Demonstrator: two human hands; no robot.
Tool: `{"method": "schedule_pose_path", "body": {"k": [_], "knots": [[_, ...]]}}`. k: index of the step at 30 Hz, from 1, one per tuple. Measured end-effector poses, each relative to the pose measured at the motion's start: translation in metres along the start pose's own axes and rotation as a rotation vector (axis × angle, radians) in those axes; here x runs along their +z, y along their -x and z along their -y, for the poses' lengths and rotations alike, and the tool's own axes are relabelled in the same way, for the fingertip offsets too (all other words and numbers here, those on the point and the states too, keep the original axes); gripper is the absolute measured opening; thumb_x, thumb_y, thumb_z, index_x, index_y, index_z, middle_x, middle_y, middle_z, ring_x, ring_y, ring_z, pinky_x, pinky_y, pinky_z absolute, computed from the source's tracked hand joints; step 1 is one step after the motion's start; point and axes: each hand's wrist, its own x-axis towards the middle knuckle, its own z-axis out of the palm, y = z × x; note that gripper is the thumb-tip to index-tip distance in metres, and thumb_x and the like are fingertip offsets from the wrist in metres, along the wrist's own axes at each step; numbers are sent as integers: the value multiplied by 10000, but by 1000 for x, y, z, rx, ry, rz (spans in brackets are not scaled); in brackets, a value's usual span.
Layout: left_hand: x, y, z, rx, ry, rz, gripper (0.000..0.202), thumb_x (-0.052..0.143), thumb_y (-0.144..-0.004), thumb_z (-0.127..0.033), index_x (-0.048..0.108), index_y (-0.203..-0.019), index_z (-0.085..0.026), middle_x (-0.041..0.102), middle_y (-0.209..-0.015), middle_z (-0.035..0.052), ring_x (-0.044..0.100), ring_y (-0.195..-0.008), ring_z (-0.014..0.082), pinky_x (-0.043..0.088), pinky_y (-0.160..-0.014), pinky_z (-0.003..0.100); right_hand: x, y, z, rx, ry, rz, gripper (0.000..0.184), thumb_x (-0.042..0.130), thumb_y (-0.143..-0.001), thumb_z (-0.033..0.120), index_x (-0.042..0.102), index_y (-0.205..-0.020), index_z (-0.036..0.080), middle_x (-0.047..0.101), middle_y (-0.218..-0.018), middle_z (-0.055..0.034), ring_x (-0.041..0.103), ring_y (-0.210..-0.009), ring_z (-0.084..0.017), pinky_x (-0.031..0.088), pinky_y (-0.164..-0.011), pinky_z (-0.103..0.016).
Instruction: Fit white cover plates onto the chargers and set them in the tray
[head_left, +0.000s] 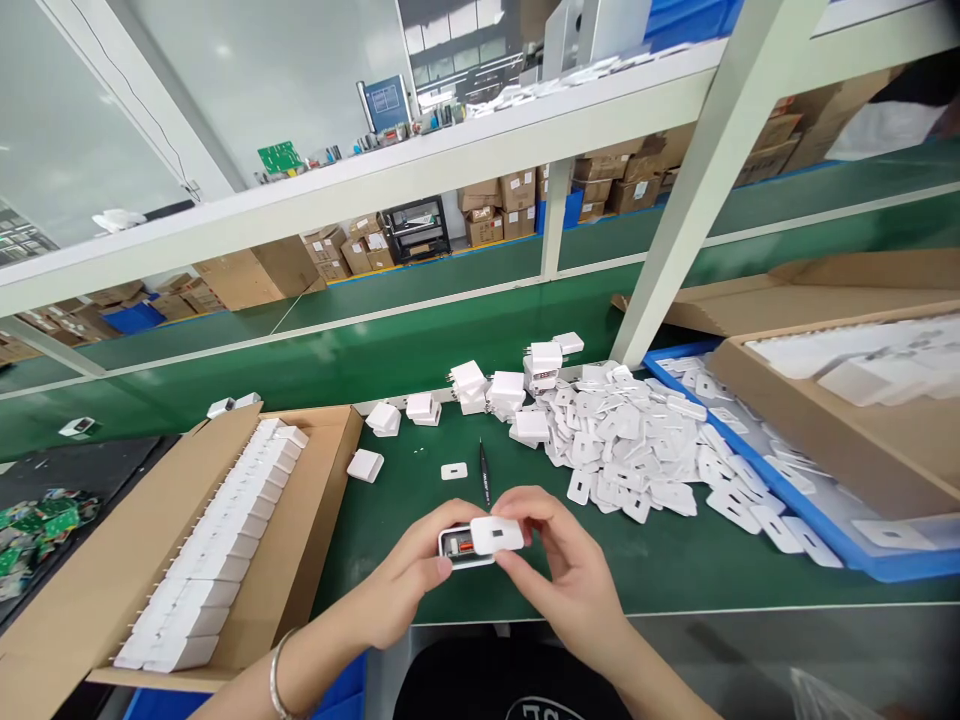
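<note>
Left hand (401, 585): closed around the casing's left end, thumb on the near edge, fingers curled along the far side; forearm slants in from the lower left.
Left wrist: ringed by a silver-coloured bangle (279, 672).
Right hand (570, 580): pinching the cover's right end, index finger at the far side, thumb at the near side; knuckles arched, forearm slanting in from the lower right.
Spacing of hands: near each other, casing and cover between them.
Charger casing (454, 549): white, in the left hand near the bench's front edge, left part open, with grey and orange-red parts showing inside.
Cover (510, 537): white, rounded, one dark slot; set across the casing's right part. Whether it rests on the rim cannot be told.
Black tool (484, 474): slim, lying on the green bench (405, 530) just beyond the hands.
Single cover (454, 471): flat, left of the tool.
Cover pile (622, 440): many, heaped right of the tool, spreading to the blue tray (832, 540).
Finished-looking chargers (506, 388): loose group behind the tool.
Left carton (319, 510): open, holding a row of white chargers (240, 515).
Right carton (840, 425): open, above the blue tray, white pieces inside.
</note>
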Motion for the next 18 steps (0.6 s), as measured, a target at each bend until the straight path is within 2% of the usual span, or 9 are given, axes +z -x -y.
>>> {"method": "schedule_pose_path", "body": {"k": [4,7,10,14,16,18], "knots": [[7,-3,-3,36,11,-9,411,416,-1078,-491,623,-1317,-228,630,-1256,96,567,-1144,279,407,-1027,393,7,0,7,-38,100,71,266,681,-964,145,642,-1177,300,688,-1145,-37,621,-918,-177,506,-769,-303],[10,-4,-3,7,-12,-34,371,405,-1090,-466,642,-1225,-214,635,-1171,84,571,-1085,258,419,-984,367,10,-1,11,-46,151,88,217,667,-974,157,652,-1150,282,707,-1123,-48,654,-954,-196,527,-762,-311],[12,-3,4,-36,-3,-72,377,411,-1087,-487,653,-1169,-209,622,-1120,75,555,-1040,246,423,-954,357,10,-3,15,-34,182,117,176,663,-985,187,666,-1136,279,731,-1116,-64,675,-984,-228,557,-819,-369],[15,0,20,-69,71,-140,392,441,-1075,-522,659,-1208,-224,626,-1110,62,544,-992,226,429,-881,329,7,-1,12,-51,148,164,171,601,-1019,201,695,-1129,291,741,-1187,-80,676,-1069,-268,555,-894,-448],[16,1,25,-54,90,-170,402,453,-1071,-532,663,-1248,-239,639,-1134,60,560,-993,224,437,-866,322,7,2,5,4,73,99,179,547,-1053,251,688,-1157,288,705,-1241,-97,660,-1048,-256,548,-869,-422],[18,0,27,5,55,-190,399,451,-1074,-525,665,-1274,-254,643,-1191,66,584,-1053,239,447,-913,336,8,6,-5,101,-5,-16,186,532,-1066,343,656,-1186,274,661,-1176,-100,629,-956,-226,533,-817,-377]]}}
